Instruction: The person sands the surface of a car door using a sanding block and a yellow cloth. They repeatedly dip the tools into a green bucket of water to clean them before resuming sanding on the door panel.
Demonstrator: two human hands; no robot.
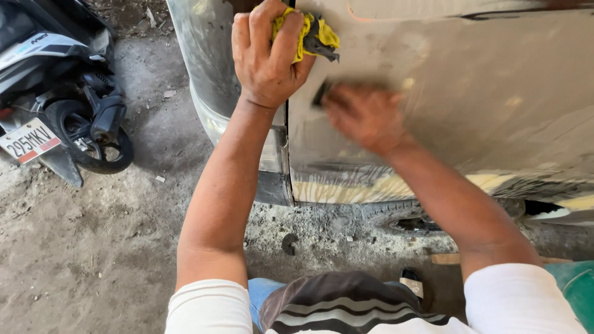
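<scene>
Against a grey sanded car panel [470,93], a yellow rag [309,34] is gripped in the closed left hand [267,52] at the panel's edge seam. A dark sanding block [323,94] is pressed flat to the panel under the blurred right hand [365,117], fingers curled over it. A parked scooter [55,93] is seen on the dirt floor [93,247], well apart.

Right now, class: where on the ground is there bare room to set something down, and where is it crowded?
The widest free patch is the bare dirt ground, bordered by the parked black scooter, the grey car body panel and the left forearm. It is crowded at the panel: the left hand grips a yellow cloth and the blurred right hand presses there.
</scene>
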